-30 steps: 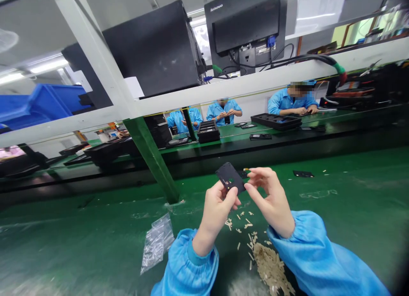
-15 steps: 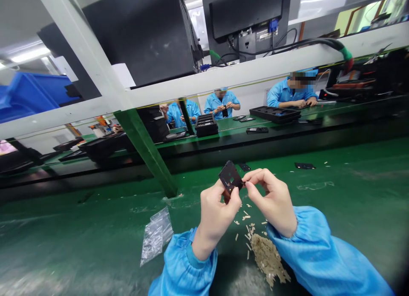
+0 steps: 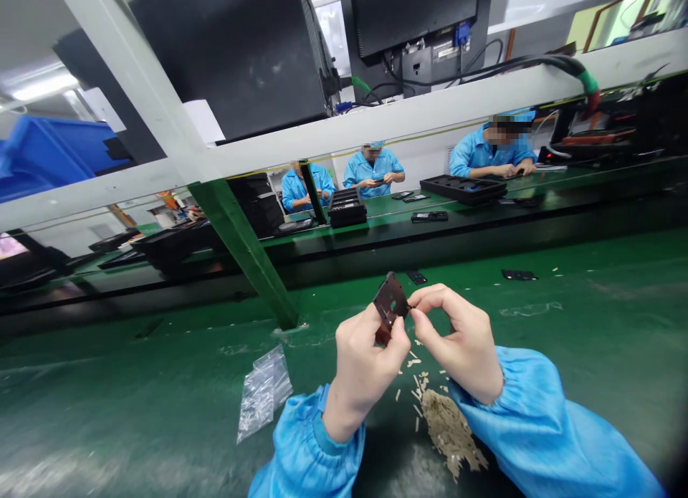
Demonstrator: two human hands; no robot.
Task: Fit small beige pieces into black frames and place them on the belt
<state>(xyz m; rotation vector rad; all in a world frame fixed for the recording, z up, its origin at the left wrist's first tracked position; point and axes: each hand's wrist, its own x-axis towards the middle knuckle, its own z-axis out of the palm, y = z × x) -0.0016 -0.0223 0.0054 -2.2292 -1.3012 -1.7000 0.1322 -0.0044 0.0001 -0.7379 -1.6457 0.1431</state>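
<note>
Black plate between two hands above a green tabletop [image 3: 188, 398]. The plate [image 3: 391, 297] stands tilted, clear of the tabletop, its lower part clamped between the fingers of the left hand [image 3: 362, 358], with the thumb on the near side. Its upper part rises free above these fingers, and a small opening shows in its face. The right hand [image 3: 459, 337] has thumb and forefinger together at the tips on a dark bit [image 3: 410, 308] at the plate's right edge. Whether this bit is separate or belongs to the plate cannot be made out.

Below the right fingers, on the tabletop, lie loose pale strips [image 3: 418, 398] and a heap [image 3: 448, 426] of similar colour; the right sleeve [image 3: 542, 412] borders the heap. Left of and below the left fingers lies a clear bag [image 3: 263, 390], its contents unreadable. Just beyond the plate, behind the fingers, is one dark part [image 3: 416, 276]; a second part [image 3: 519, 274] lies farther off to the right.

The left fingers hide the plate's lower portion, and its far face is turned away. The lower edge of the view cuts off both sleeves. Far beyond the fingers, a monitor [image 3: 416, 25] is cropped at the top.
</note>
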